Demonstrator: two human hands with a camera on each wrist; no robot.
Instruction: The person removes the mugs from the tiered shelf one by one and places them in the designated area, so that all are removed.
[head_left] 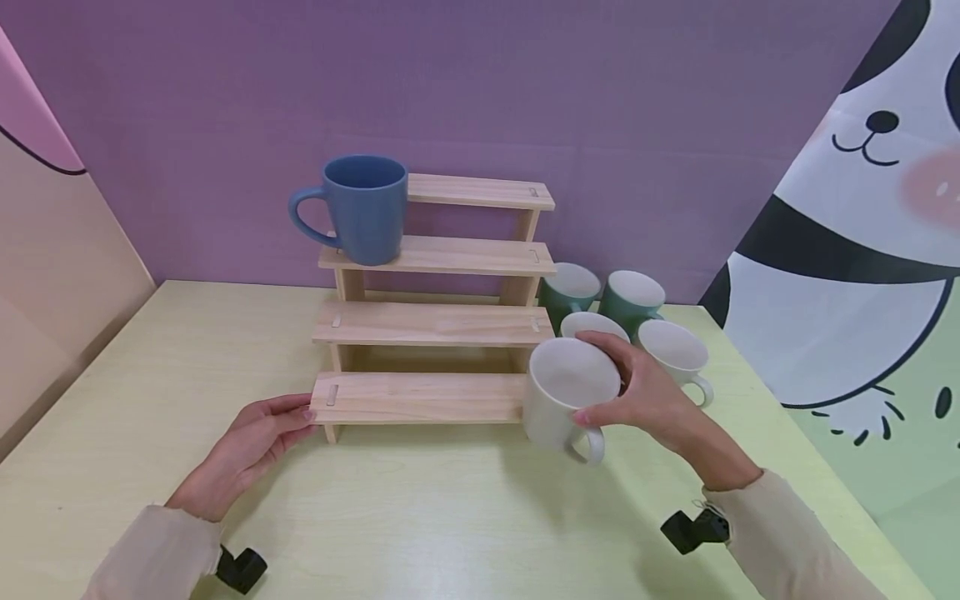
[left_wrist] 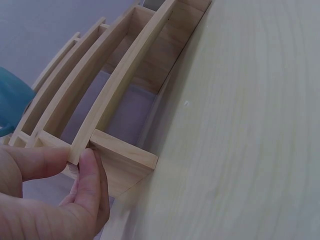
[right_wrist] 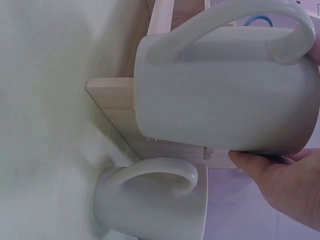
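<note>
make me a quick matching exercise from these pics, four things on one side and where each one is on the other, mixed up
Things:
1. blue mug
2. white mug
3. green mugs
4. left hand

Places:
A. gripped by the right hand
B. on the table behind the other white mugs
C. holding the lowest step's left end
D. on the wooden rack's second step from the top

Pairs: 1-D, 2-A, 3-B, 4-C
</note>
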